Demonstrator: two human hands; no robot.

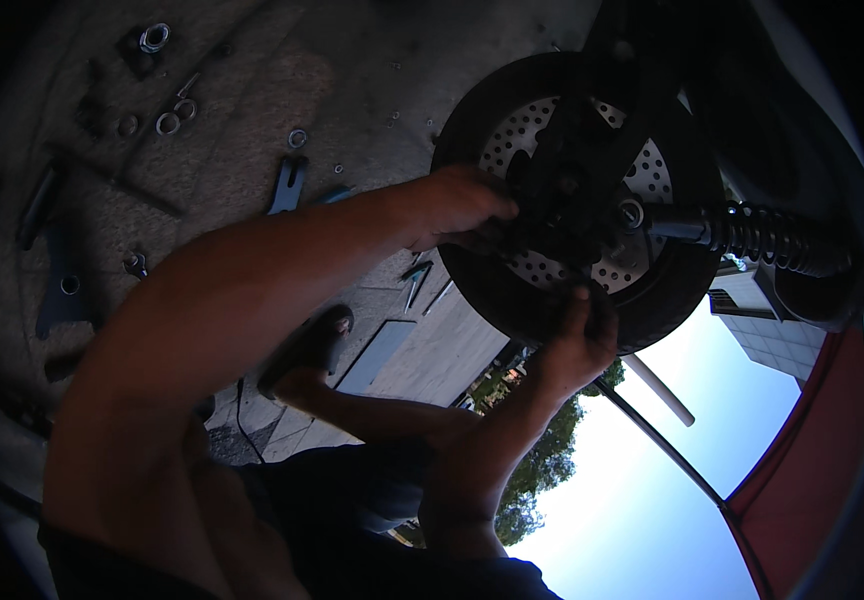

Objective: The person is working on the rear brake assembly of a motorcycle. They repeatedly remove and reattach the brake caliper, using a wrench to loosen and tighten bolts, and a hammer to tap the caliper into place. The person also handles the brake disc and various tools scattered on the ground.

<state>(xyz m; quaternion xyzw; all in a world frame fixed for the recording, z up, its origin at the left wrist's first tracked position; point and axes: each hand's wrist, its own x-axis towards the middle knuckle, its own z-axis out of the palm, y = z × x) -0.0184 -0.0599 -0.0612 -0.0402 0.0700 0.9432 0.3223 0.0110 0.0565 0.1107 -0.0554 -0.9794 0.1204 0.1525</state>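
A scooter-like wheel with a black tyre fills the upper right, with a drilled brake disc on its side. A dark assembly of arm and bracket crosses the disc; its details are lost in shadow. My left hand reaches in at the wheel's left side, fingers curled against the dark parts over the disc. Lower down, my right hand has its fingers bent closed at the disc's lower edge, the thumb uppermost. What either hand grips is too dark to make out.
A coil-spring shock absorber runs right from the hub. Rings, a blue-grey flat tool, pliers-like tools, a dark bar and a grey plate lie on the paving. A red canopy hangs at lower right.
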